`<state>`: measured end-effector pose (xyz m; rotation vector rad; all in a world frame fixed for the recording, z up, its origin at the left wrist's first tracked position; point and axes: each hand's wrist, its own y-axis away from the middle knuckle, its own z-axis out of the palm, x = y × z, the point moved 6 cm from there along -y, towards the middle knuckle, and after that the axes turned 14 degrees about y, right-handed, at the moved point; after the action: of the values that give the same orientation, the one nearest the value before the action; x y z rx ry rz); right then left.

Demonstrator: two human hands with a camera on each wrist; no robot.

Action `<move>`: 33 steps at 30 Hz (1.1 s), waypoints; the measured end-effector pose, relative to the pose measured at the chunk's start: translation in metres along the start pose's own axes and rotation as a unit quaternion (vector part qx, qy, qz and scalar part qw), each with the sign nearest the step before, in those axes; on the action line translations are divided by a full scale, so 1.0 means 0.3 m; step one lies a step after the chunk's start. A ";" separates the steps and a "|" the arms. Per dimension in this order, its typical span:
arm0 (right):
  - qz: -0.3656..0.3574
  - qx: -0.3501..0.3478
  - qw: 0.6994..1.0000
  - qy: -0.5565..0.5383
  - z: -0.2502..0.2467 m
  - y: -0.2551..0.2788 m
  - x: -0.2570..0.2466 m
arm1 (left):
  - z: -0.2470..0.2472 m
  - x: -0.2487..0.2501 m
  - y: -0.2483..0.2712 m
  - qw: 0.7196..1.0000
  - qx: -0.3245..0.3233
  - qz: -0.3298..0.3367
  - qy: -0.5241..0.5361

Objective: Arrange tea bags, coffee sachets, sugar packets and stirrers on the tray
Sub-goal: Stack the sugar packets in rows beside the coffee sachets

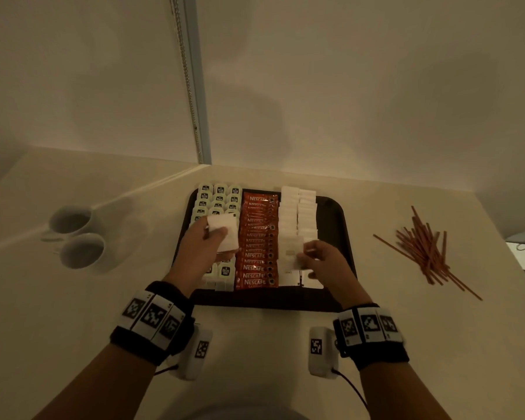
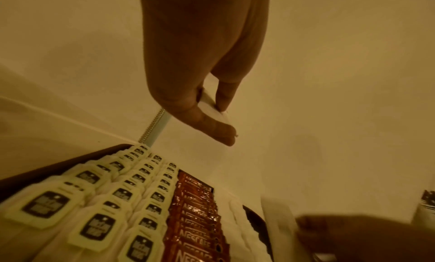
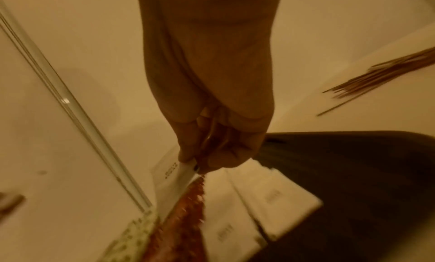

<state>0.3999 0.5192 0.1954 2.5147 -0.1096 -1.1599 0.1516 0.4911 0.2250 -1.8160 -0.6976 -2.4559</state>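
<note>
Wrist bands with markers at bottom of frame; left hand (image 1: 201,244) pinches a small stack of white sugar packets (image 1: 223,234) above the tea bags (image 1: 217,198), thumb on top. Right hand (image 1: 322,262) pinches one white packet (image 1: 294,253) over the white packet rows (image 1: 297,213), centre-right. Dark tray (image 1: 334,219) mid-frame: tea bags left, red Nescafe coffee sachets (image 1: 256,237) centre, packets right. Stirrers (image 1: 422,250) lie loose on counter, right of tray. Two white cups (image 1: 76,234) at left.

Dim cream walls (image 1: 346,71), pale countertop (image 1: 73,298)
</note>
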 end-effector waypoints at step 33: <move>-0.144 0.024 0.988 -0.047 0.099 -0.001 -0.175 | 0.008 0.004 0.007 0.988 -0.111 -0.031 -0.099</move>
<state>0.3431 0.5223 0.2153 2.5800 0.2103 -1.4006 0.1540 0.4904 0.2274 -2.1727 -0.5111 -2.5053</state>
